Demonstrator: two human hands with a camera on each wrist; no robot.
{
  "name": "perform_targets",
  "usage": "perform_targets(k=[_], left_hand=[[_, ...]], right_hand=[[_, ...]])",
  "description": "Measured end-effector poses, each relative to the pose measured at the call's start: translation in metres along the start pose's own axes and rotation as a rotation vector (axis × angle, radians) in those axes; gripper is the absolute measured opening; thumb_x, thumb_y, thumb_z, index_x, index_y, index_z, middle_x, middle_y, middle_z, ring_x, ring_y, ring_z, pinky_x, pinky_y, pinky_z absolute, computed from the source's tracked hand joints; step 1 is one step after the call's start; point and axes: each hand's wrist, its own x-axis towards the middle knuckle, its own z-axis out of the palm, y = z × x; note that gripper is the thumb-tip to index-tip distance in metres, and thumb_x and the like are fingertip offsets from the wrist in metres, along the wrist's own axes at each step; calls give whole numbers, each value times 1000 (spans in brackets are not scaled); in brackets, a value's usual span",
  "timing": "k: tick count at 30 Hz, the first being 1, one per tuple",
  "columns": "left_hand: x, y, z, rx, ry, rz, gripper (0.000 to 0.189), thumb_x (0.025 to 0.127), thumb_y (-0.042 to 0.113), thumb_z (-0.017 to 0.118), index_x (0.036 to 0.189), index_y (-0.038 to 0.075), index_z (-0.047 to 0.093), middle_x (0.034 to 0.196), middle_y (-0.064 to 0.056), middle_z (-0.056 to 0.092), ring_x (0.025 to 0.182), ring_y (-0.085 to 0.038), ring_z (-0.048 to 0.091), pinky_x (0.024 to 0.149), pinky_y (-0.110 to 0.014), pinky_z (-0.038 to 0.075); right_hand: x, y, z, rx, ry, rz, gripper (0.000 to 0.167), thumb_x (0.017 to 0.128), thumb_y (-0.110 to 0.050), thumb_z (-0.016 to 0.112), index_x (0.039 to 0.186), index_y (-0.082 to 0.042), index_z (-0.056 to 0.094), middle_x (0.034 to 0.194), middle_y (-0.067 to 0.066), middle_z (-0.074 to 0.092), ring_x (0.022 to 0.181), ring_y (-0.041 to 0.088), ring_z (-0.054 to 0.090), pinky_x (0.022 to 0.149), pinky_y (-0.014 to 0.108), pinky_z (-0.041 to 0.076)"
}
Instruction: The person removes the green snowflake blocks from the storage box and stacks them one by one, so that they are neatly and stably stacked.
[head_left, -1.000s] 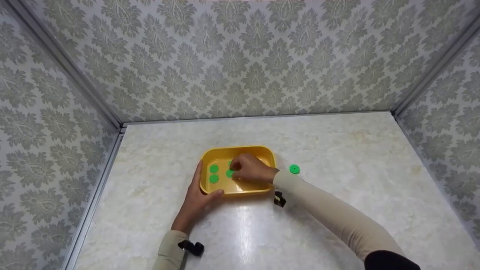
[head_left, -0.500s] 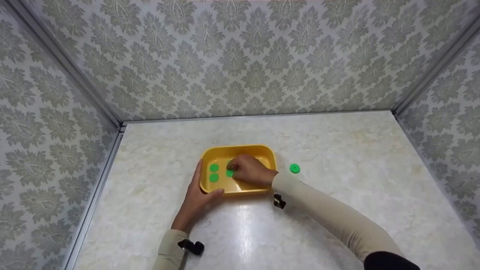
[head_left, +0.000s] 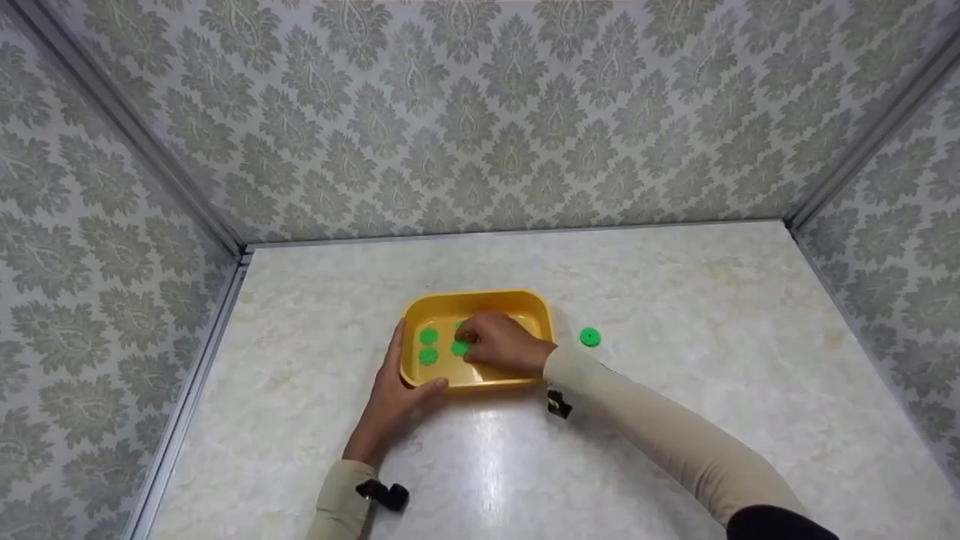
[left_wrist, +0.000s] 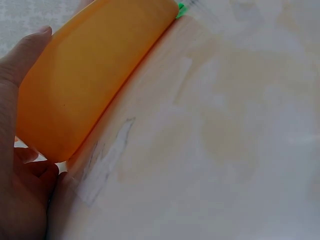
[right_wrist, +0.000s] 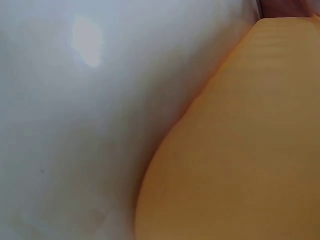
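Observation:
A yellow tray (head_left: 420, 384) stands on the table, its inside facing up. My left hand (head_left: 391, 395) grips its left end, thumb over the near rim and fingers along the outer wall; the left wrist view shows the tray's outer wall (left_wrist: 85, 85) in this grip. My right hand (head_left: 504, 343) is inside the tray with curled fingers, pinching a green disc (head_left: 458, 348) between forefinger and thumb. Another green disc shows partly behind those fingers. Left of them lie two green discs, an upper green disc (head_left: 428, 336) and a lower notched one. The right wrist view shows mostly the tray wall (right_wrist: 235, 140).
One green notched disc (head_left: 590, 337) with a small centre hole lies on the pale marbled table (head_left: 675, 300), right of the tray and beyond my right forearm. Patterned wall panels (head_left: 510, 112) enclose the table at the back and both sides.
The right hand stays over the same discs, with only slight finger movement and a small shift toward me. The left hand and the tray keep their places.

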Motion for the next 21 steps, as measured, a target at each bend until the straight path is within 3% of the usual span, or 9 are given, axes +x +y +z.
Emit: perform_targets(k=[7,14,21], left_hand=[[-1,1,-1,3,-2,-8,123,90,30,94,178,38,9,181,8,24,160,-19,33,129,-51,28],[0,2,1,17,6,-19,123,91,30,93,179,30,7,183,2,22,164,-22,28,131,-52,24],[1,4,1,5,5,-12,123,91,27,93,180,27,7,183,2,20,165,-22,25,132,-53,21]], right_hand=[[0,-1,1,-39,7,58,21,92,-8,86,112,-6,84,102,1,80,88,11,65,85,33,58],[-3,-3,-1,-10,-20,114,18,89,-19,88,103,-10,80,88,-4,72,76,14,59,71,30,52],[-14,-4,-10,55,42,78,29,91,-20,90,115,-8,80,110,2,77,96,16,68,92,37,59]])
